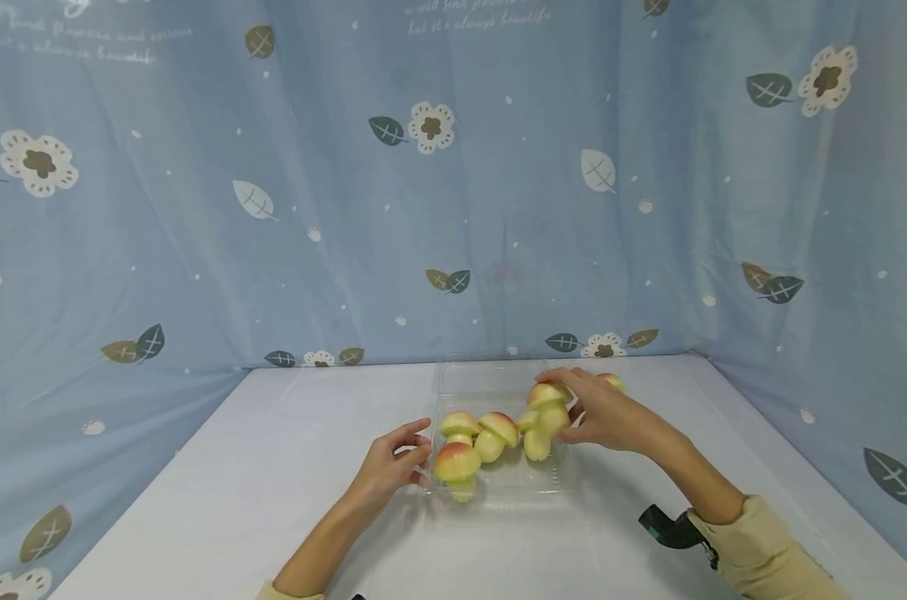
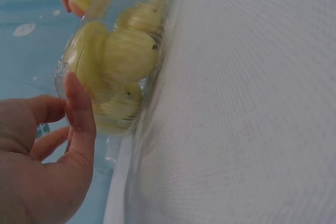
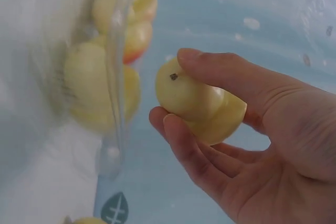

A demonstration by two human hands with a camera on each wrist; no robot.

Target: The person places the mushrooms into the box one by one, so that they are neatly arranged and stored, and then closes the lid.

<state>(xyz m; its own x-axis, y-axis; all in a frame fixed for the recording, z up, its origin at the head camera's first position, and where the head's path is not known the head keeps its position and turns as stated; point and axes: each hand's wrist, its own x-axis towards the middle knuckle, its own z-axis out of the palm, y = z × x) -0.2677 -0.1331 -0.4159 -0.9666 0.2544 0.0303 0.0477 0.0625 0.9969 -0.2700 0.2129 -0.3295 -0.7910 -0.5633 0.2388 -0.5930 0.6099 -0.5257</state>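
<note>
A mushroom-shaped yellow-green piece [image 3: 191, 95] with a dark spot on its round end is held in my right hand [image 1: 607, 412], between thumb and fingertips. Its red-blushed cap faces up in the head view, at the right side of a clear plastic box [image 1: 513, 482]. Several similar pieces lie in the box, among them a red-capped one [image 1: 457, 462] at the front left and another [image 1: 498, 429] near the middle. My left hand [image 1: 393, 458] is at the box's left side, its fingers loosely bent and touching the rim in the left wrist view.
Behind my right hand, another mushroom-shaped piece [image 1: 613, 382] shows partly on the white table [image 1: 311, 433]. The box's clear lid [image 1: 491, 379] stands at its back. A blue patterned curtain [image 1: 348, 233] encloses the back and sides. A black device [image 1: 674, 529] sits at the right wrist.
</note>
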